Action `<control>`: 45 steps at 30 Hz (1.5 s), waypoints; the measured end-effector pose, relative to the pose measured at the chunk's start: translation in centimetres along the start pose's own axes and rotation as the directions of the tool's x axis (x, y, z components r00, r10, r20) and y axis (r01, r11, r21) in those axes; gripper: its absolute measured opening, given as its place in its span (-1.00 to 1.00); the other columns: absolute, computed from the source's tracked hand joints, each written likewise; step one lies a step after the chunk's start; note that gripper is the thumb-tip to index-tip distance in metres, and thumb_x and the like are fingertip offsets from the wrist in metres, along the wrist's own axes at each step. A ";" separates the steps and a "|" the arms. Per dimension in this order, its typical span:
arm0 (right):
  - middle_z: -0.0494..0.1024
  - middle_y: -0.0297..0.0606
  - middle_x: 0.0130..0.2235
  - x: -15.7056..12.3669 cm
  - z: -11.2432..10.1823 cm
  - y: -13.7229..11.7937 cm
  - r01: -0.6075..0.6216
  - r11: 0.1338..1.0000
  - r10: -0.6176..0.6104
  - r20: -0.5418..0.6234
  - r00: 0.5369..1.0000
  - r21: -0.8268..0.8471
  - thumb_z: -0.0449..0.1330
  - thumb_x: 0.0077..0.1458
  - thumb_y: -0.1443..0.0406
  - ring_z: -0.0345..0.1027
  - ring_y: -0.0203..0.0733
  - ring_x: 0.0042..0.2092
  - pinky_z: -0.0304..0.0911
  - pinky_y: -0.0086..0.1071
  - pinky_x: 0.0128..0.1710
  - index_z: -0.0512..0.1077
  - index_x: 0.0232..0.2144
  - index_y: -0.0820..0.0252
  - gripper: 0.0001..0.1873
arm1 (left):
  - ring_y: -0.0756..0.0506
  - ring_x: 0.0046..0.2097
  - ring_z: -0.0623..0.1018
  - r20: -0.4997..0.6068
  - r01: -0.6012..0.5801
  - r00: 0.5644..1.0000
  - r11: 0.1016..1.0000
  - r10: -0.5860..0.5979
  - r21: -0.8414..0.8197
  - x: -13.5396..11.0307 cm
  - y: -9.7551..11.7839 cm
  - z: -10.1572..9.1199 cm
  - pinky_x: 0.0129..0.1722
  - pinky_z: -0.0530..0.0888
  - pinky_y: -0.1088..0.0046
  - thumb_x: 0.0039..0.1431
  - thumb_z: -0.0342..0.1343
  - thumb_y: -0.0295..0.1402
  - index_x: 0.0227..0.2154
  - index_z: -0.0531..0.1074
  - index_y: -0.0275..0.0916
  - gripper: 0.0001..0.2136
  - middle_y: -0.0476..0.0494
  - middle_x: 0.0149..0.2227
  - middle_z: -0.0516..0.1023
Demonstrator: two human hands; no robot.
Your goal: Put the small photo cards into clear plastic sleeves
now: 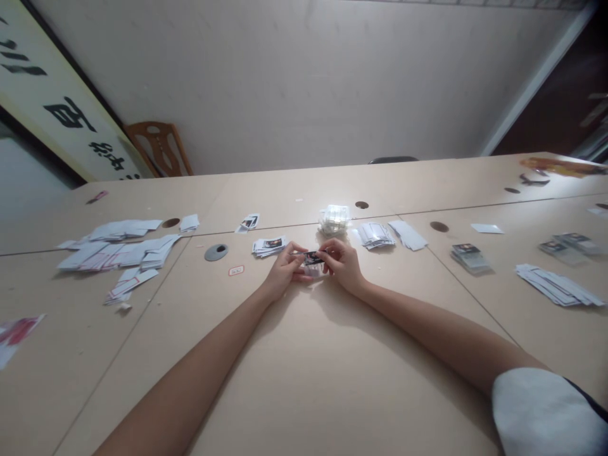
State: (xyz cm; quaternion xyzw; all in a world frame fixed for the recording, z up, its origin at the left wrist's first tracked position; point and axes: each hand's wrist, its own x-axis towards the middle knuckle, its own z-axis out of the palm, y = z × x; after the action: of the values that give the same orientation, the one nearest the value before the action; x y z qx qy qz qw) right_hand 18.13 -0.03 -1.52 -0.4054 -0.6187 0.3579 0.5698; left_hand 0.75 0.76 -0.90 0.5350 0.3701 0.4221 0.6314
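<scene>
Both my arms reach out over a light wooden table (308, 354). My left hand (285, 272) and my right hand (344, 263) meet at the middle and pinch a small dark printed card (314, 258) between their fingers, just above the tabletop. A clear sleeve or a second pale card seems to lie under it; I cannot tell which. A small stack of printed cards (268, 246) lies just left of my left hand. A bundle of clear sleeves (334, 218) sits right behind my hands.
Scattered white cards (118, 250) cover the left side. More white card stacks (376, 235) lie behind my right hand, printed card stacks (468, 256) and a white fan of cards (558, 286) lie at right. A grey cable cap (216, 252) and a wooden chair (159, 149) are at left.
</scene>
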 end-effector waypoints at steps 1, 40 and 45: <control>0.39 -0.44 -0.62 0.0 0.0 0.0 0.000 1.000 0.000 0.003 1.000 0.004 0.26 0.05 0.13 0.30 -0.33 -0.64 0.14 -0.49 -0.68 0.35 -0.44 0.15 -0.76 | 0.06 -0.47 0.53 0.003 0.003 1.000 1.000 -0.003 -0.002 0.0 0.0 0.0 -0.44 0.57 0.46 0.04 0.23 -0.10 -0.25 0.24 -0.20 -0.63 -0.02 -0.29 0.49; 0.46 -0.27 -0.40 -1.5 0.2 -0.5 0.500 0.751 -0.486 0.153 0.861 -0.432 -0.02 0.26 0.36 0.33 -0.27 -0.38 0.21 -0.42 -0.37 0.32 -0.33 0.16 -0.84 | -0.01 -0.49 0.58 -0.085 0.008 0.996 0.999 -0.012 -0.049 -0.1 0.1 0.9 -0.44 0.59 0.42 -0.02 0.27 -0.15 -0.30 0.24 -0.21 -0.63 0.00 -0.41 0.52; 0.46 -0.28 -0.40 -1.6 0.2 -0.5 0.513 0.742 -0.509 0.135 0.850 -0.431 -0.01 0.26 0.37 0.32 -0.29 -0.40 0.22 -0.43 -0.39 0.33 -0.32 0.15 -0.86 | 0.01 -0.52 0.56 -0.098 0.008 0.995 0.999 -0.013 -0.050 0.0 0.1 0.8 -0.45 0.59 0.42 -0.03 0.28 -0.16 -0.31 0.25 -0.21 -0.64 0.03 -0.43 0.49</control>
State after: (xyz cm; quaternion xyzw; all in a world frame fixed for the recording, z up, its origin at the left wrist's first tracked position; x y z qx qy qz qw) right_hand 17.94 -1.67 -1.78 -0.3397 -0.7741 0.0362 0.5330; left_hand 1.49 0.50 -0.64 0.4959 0.3930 0.4535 0.6277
